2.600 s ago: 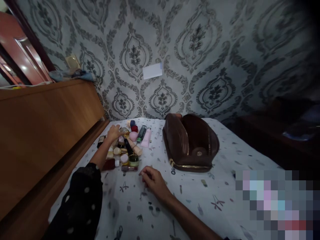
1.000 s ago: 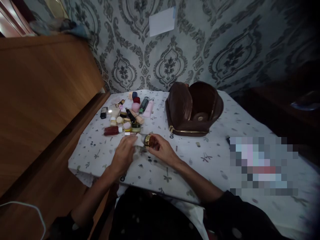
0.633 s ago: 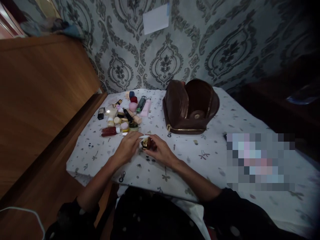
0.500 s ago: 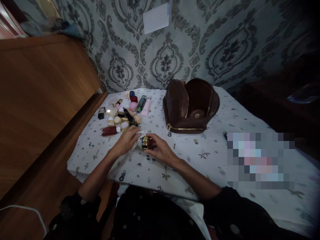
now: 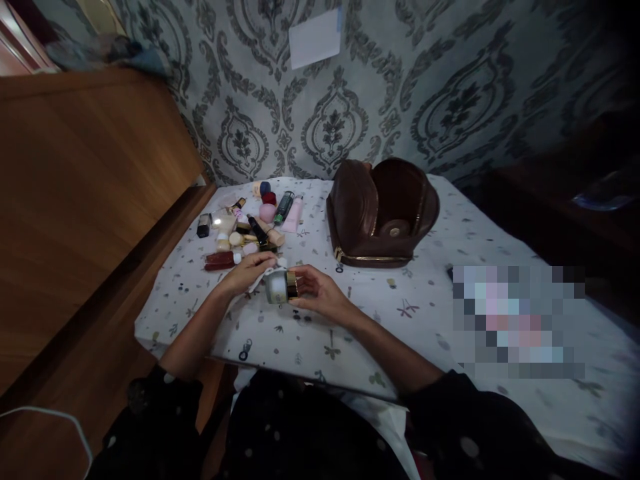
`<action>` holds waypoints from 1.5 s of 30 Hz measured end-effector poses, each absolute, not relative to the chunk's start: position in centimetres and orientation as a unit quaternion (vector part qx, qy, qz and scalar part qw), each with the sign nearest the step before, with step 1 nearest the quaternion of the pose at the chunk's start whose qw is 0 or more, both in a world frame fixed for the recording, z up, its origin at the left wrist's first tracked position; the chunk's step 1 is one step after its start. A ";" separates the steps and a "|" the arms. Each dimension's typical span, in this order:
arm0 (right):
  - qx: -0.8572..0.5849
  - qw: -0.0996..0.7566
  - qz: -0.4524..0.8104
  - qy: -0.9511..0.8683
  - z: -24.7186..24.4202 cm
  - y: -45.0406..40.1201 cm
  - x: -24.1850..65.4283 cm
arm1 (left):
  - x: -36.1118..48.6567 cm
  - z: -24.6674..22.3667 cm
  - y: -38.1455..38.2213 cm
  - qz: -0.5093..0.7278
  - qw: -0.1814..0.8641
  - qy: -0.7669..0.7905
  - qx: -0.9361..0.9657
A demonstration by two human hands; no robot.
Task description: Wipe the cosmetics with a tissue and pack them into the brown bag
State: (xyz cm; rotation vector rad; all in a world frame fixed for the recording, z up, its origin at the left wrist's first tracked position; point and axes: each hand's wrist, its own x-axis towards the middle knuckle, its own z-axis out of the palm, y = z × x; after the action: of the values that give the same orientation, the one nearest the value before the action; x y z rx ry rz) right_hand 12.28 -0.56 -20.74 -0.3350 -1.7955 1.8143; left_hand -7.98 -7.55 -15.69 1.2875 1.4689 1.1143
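A cosmetic jar (image 5: pixel 277 288) with a pale label and a gold lid (image 5: pixel 293 285) is held on its side over the near part of the table. Fingers of my right hand (image 5: pixel 324 295) are closed around the lid end. On the other side, my left hand (image 5: pixel 249 272) pinches a thin white cloth or tissue (image 5: pixel 281 263), which lies against the jar's upper edge. Just beyond the left hand rests a dark red bottle (image 5: pixel 220 261) with a white cap.
Several cosmetics, among them a pink tube (image 5: pixel 293 215), a green tube (image 5: pixel 285 207) and a black box (image 5: pixel 204 225), lie at the back left. A brown bag (image 5: pixel 353 213) stands unzipped right of them. A wooden cabinet (image 5: pixel 90 160) borders the left side.
The jar has turned so its labelled side shows, where the cloth and left hand covered it before. My left hand has shifted slightly left and up along it.
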 end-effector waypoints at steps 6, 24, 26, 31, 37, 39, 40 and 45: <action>-0.147 0.280 0.738 -0.596 -20.1 -0.4 12.5 | -6.7 -15.5 -8.6 0.482 0.343 0.562 0.578; -0.172 0.315 0.764 -0.536 -20.1 -0.4 12.3 | -3.4 -16.1 -7.9 0.562 0.287 0.633 0.448; -0.176 0.325 0.745 -0.556 -20.1 -0.4 12.2 | -3.1 -15.9 -8.1 0.564 0.326 0.628 0.427; -0.172 0.357 0.685 -0.611 -20.2 -0.3 12.1 | -2.3 -15.8 -8.5 0.567 0.417 0.631 0.326; -0.177 0.404 0.612 -0.656 -20.2 -0.5 12.1 | -1.5 -16.0 -8.4 0.581 0.513 0.598 0.205; -0.186 0.415 0.584 -0.672 -20.2 -0.6 12.2 | -1.4 -16.1 -8.5 0.579 0.541 0.581 0.182; -0.195 0.420 0.566 -0.682 -20.1 -0.5 12.2 | -1.4 -16.1 -8.6 0.578 0.556 0.570 0.176; -0.216 0.425 0.474 -0.740 -20.0 -0.3 12.7 | -1.5 -16.1 -9.2 0.569 0.611 0.522 0.173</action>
State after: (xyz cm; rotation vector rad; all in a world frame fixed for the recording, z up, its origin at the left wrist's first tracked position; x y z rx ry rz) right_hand 12.65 -0.35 -20.01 -0.5400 -1.8510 1.1853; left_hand -1.47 -9.19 -16.11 0.3996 1.2036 1.3136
